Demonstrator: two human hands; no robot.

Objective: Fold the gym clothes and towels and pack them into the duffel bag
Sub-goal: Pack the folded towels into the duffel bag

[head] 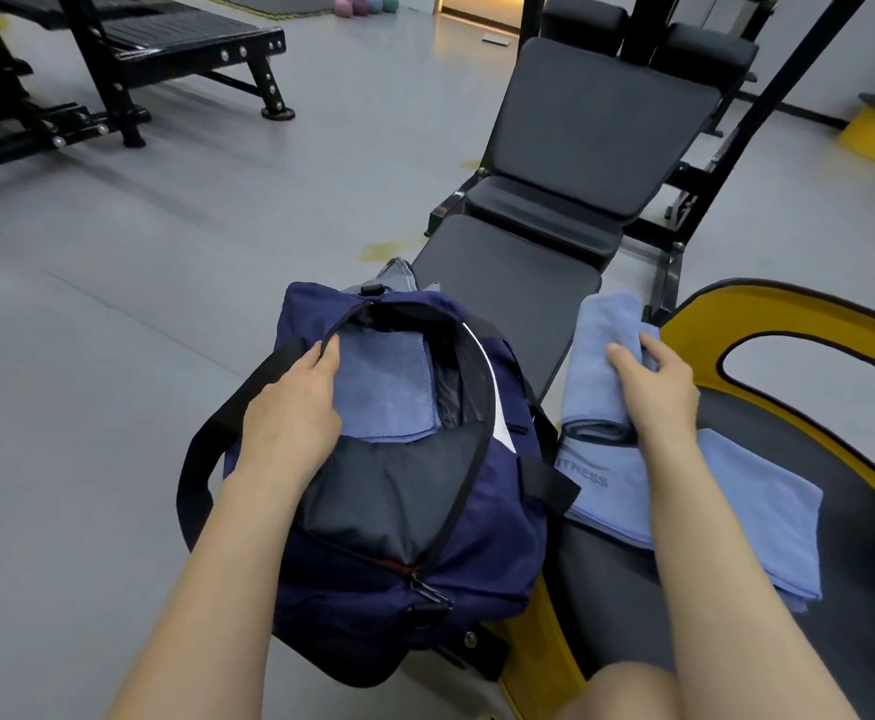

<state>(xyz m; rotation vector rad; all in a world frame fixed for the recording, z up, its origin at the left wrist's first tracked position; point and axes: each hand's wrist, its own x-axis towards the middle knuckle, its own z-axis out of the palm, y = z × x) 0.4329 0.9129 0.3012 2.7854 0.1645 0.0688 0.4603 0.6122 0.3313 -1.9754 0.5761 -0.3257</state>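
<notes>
A navy duffel bag [482,558] stands unzipped at the left side of the black bench [508,283]. Inside it lie a folded blue towel [383,387] and a dark garment [373,496]. My left hand [295,402] grips the near left edge of the bag's opening and holds it apart. On the bench to the right, my right hand [653,387] grips a folded blue towel [596,356]. That towel lies on top of a flatter blue towel [726,511] with "FITNESS" printed on it.
A grey cloth [399,272] sticks out behind the bag. A yellow and black machine frame [788,314] curves around the right. Black gym benches [175,49] stand at the far left on the grey floor, with coloured kettlebells [367,2] at the back.
</notes>
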